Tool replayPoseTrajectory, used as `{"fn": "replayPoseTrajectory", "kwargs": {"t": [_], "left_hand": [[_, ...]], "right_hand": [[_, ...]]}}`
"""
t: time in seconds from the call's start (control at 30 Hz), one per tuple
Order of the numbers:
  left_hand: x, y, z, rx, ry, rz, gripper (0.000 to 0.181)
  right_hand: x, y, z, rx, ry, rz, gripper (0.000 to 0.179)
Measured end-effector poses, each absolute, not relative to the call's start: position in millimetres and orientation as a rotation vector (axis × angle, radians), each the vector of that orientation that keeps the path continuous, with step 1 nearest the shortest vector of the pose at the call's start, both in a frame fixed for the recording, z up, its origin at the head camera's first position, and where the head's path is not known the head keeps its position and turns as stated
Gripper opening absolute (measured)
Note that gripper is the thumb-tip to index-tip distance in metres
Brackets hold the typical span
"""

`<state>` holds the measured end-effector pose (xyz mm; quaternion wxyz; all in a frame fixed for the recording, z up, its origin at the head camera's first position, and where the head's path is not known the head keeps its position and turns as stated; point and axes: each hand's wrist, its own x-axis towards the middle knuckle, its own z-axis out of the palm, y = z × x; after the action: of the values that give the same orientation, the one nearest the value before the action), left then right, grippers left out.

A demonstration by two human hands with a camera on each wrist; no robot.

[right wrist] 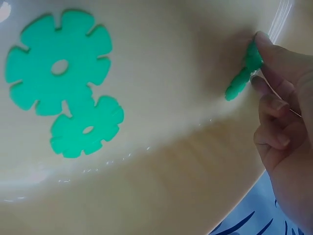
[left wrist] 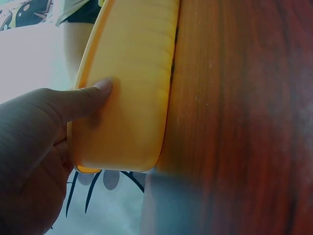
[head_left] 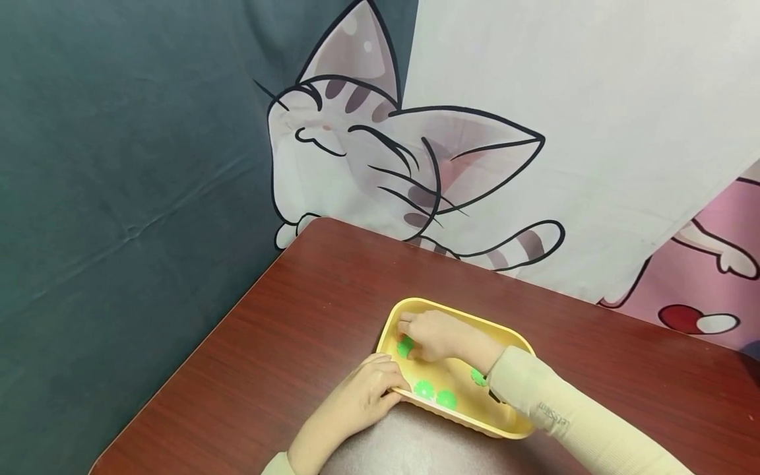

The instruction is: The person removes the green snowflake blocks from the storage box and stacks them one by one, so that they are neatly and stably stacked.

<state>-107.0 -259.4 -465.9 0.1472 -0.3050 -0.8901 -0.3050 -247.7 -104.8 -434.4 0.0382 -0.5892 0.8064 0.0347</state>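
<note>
A yellow plastic tub (head_left: 410, 302) stands on the table with several green snowflake discs in it. My left hand (head_left: 368, 389) grips the near left corner of its rim; in the left wrist view the thumb presses the tub's outer wall (left wrist: 132, 112). Inside the tub, at its left end, my right hand (head_left: 436, 335) pinches a green snowflake disc (right wrist: 252, 58) between thumb and fingers, seen nearly edge-on in the right wrist view. Two more discs (head_left: 424, 389) lie along the near wall, and another disc (head_left: 478, 376) sits partly hidden by the right sleeve.
The tub rests on a reddish-brown wooden table (head_left: 285, 316). Behind the table hangs a white cloth (head_left: 594, 119) printed with a cartoon cat, and a dark grey-green cloth (head_left: 130, 165) hangs at the left. The table's left edge runs diagonally toward the front.
</note>
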Motion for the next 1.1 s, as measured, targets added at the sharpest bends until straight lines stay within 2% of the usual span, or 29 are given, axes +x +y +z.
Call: {"fn": "replayPoseTrajectory", "kwargs": {"t": [0.27,0.37,0.7,0.93,1.1], "left_hand": [[-108,-259,-467,-0.899,-2.492,-0.836,0.008],[-108,-259,-468,-0.903,-2.485,-0.819,0.008],[-107,-259,-467,-0.890,-2.473,-0.811,0.007],[-108,-258,-467,-0.887,-2.462,-0.808,0.007],[-108,-258,-467,-0.895,-2.450,-0.804,0.007]], "right_hand": [[-242,-105,-433,-1.793,2.452,0.087,0.029],[-241,-105,-434,-1.834,2.449,0.123,0.031],[-238,-107,-435,-2.073,2.480,0.284,0.021],[-236,-111,-435,-1.995,2.444,0.218,0.018],[-234,-112,-438,-2.045,2.439,0.332,0.016]]}}
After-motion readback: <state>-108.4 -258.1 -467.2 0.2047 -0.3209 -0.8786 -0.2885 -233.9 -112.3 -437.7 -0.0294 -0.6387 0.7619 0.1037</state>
